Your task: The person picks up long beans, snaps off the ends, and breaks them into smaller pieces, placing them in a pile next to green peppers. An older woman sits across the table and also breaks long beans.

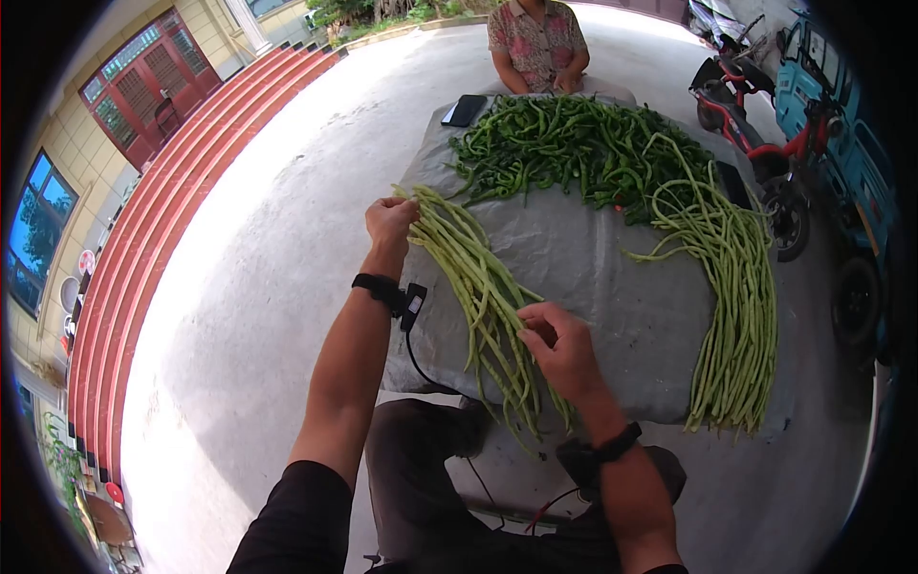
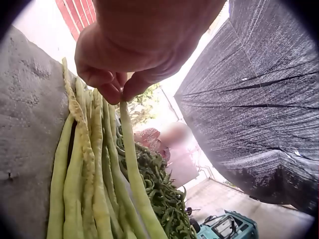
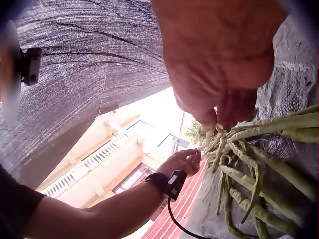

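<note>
A loose bunch of long green beans [image 1: 469, 277] lies along the left side of a grey-covered table. At the bunch's far end, my left hand [image 1: 390, 222] pinches one bean by its tip between thumb and forefinger, which the left wrist view shows close up with the bean [image 2: 133, 159] hanging down. Partway down the same bunch is my right hand [image 1: 559, 349]. In the right wrist view its fingertips [image 3: 209, 119] pinch a bean among the others [image 3: 271, 174]. Part of that grip is hidden behind the palm.
A heap of green chili peppers [image 1: 574, 143] covers the table's far side. Another long bean bundle [image 1: 736, 325] lies at the right edge. A phone [image 1: 464, 110] is at the back left, a dark flat object [image 1: 733, 184] at the right. A person [image 1: 537, 48] sits opposite.
</note>
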Demonstrator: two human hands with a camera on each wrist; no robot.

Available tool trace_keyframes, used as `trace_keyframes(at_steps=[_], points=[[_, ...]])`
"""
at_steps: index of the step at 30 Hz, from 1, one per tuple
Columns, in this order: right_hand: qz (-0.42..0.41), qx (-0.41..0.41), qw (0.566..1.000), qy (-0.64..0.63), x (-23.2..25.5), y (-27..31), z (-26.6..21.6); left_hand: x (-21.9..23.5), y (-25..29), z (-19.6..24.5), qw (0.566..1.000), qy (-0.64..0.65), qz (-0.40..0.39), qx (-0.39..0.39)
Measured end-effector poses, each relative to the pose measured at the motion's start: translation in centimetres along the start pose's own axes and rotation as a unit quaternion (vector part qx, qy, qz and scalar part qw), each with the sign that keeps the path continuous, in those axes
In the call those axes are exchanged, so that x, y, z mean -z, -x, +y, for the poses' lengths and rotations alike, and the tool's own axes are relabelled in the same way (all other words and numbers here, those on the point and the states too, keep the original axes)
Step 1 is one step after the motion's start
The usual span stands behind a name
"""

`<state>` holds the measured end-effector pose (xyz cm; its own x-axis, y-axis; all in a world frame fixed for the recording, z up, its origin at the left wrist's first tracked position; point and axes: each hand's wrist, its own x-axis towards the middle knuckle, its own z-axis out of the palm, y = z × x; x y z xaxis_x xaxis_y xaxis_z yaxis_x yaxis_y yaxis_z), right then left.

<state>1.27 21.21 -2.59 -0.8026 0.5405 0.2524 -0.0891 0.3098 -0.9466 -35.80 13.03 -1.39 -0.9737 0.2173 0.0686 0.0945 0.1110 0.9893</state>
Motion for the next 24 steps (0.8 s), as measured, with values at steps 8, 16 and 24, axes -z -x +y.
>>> trace_keyframes(at_steps=[8, 16, 24], points=[[0.035, 0.068, 0.994, 0.078, -1.5, -0.8, 0.6, -0.3, -2.3, -2.1, 0.985, -0.156, 0.053, -0.054], [0.055, 0.103, 0.988, 0.099, -2.1, -1.0, 0.8, -0.4, -1.9, -0.7, 0.979, -0.178, 0.058, -0.081], [0.026, 0.145, 0.979, 0.142, -1.8, -0.6, 0.8, 1.2, -1.0, -1.7, 0.978, -0.173, 0.093, -0.076]])
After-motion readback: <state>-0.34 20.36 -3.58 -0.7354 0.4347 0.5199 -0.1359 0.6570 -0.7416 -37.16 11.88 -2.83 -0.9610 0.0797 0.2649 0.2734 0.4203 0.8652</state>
